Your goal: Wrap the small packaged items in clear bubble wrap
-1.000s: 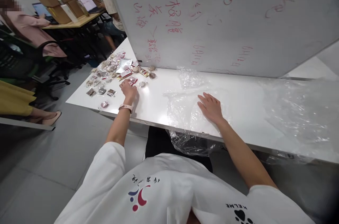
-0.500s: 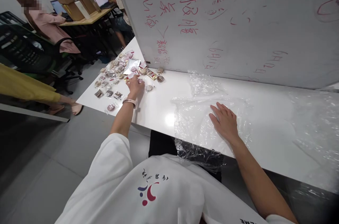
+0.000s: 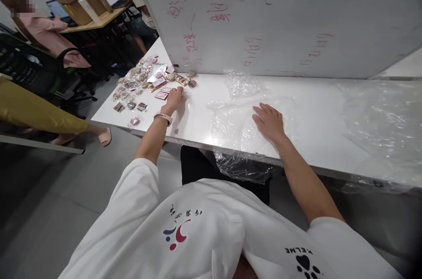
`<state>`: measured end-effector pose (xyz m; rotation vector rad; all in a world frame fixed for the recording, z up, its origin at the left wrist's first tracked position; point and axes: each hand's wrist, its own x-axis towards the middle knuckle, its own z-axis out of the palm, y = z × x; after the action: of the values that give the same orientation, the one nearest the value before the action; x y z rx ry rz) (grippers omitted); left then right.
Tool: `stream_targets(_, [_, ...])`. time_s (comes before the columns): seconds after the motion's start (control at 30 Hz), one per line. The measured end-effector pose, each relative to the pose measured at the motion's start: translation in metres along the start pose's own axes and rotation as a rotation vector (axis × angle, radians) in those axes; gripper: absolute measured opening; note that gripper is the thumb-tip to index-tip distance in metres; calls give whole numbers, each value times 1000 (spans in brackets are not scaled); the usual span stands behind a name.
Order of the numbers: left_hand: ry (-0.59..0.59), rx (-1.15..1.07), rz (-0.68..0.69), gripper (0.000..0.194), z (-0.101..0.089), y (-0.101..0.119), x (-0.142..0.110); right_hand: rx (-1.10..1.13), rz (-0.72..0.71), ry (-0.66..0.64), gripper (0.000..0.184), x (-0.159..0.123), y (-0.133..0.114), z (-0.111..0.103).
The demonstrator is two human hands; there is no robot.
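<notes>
My left hand point(image 3: 175, 98) is at the right edge of a spread of small wrapped snacks point(image 3: 131, 105), its fingers bent down and closed around one wrapped snack point(image 3: 185, 93). Most of that snack is hidden under the fingers; a bit of its clear wrapper shows on the right. Beside the hand lie red-and-white packets point(image 3: 161, 95), and a silver pouch point(image 3: 157, 72) rests farther back. My right hand point(image 3: 269, 122) lies flat with fingers spread on a clear plastic bag point(image 3: 227, 125), part of which hangs over the table's front edge.
A whiteboard point(image 3: 280, 28) with red writing stands along the back of the white table point(image 3: 198, 120). More crumpled clear plastic point(image 3: 385, 125) covers the right end. At the left, a person in pink point(image 3: 49, 28) sits at a desk, and someone's legs in yellow point(image 3: 39, 107) are nearby.
My left hand has moved right from the red-and-white packets to the single wrapped snack beside them, and the packets are uncovered. My right hand stays on the plastic. The camera view has swung slightly.
</notes>
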<state>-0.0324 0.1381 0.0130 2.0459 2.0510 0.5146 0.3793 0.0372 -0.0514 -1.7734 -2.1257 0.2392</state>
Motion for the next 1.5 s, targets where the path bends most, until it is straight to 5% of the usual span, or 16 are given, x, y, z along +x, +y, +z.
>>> stream_targets(0.17, [20, -99, 328, 51, 2, 85, -39, -17, 12, -19, 55, 1, -1, -3])
stream_targets(0.33, [-244, -127, 721, 39, 59, 176, -111, -30, 50, -17, 56, 6, -2, -3])
stream_targets(0.43, [-332, -58, 778, 42, 83, 189, -133, 35, 66, 4, 53, 14, -2, -4])
stream_targets(0.53, [-250, -217, 753, 57, 70, 170, -149, 281, 105, 44, 52, 2, 2, -23])
stream_targets(0.63, [-10, -523, 516, 38, 40, 130, -183, 621, 212, 182, 52, -55, 13, -61])
stream_targets(0.7, [77, -706, 165, 34, 28, 99, -216, 706, 411, 263, 44, -114, 23, -82])
stream_targets(0.73, [22, -797, -42, 42, 28, 85, -232, 726, 553, 263, 46, -145, 28, -86])
stream_targets(0.83, [-486, -1184, -540, 55, 45, 64, -264, 879, 821, 35, 53, -219, 35, -66])
stream_targets(0.93, [-949, -1542, -678, 66, 69, 77, -263, 1267, 719, -170, 68, -241, 23, -18])
stream_targets(1.0, [-1097, -1644, -622, 61, 76, 96, -249, 1449, 562, -262, 70, -233, 10, 7])
stream_targets(1.1, [-1111, -1689, -532, 41, 68, 119, -223, 1500, 397, -315, 42, -205, -5, 7])
stream_targets(1.33, [-698, -1805, -429, 41, 41, 152, -161, 1569, 249, 65, 28, -95, 5, -61])
stream_targets(1.5, [-542, -1490, -105, 49, 59, 165, -140, 1157, 252, 155, 51, -37, -4, -56])
